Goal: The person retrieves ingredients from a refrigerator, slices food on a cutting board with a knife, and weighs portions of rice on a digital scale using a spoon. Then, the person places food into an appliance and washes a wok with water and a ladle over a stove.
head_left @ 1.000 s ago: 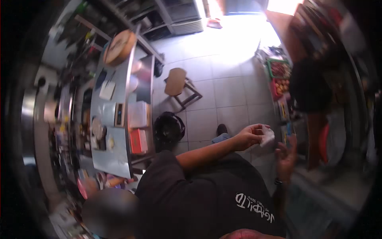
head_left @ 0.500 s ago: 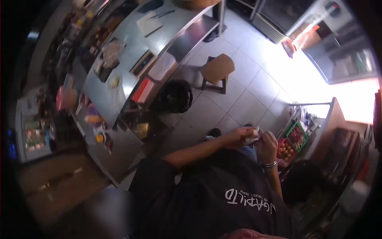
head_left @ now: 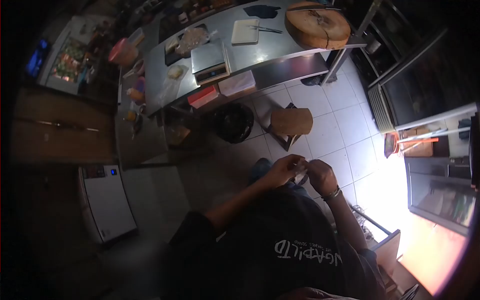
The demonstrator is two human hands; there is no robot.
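Observation:
In front of my dark shirt, my left hand [head_left: 284, 171] is closed on a small whitish, crumpled thing [head_left: 301, 173], which looks like thin plastic or tissue. Close against it on the right is my right hand [head_left: 322, 178], a bracelet at its wrist. Its fingers are curled in at the whitish thing's edge, and their tips are partly hidden. Both hands are in the air, just below a wooden stool [head_left: 291, 121] in the view.
Beyond the hands stands a steel table [head_left: 272, 49] with a scale [head_left: 208, 62], a white tray [head_left: 245, 32] and a round wooden block [head_left: 318, 25]. A black-lined bin [head_left: 233, 123] is left of the stool. A white appliance [head_left: 108, 201] stands at left.
The view has swung left, bringing the table and white appliance further into sight. My right hand, apart and open a second ago, has come up to my left hand at the whitish thing.

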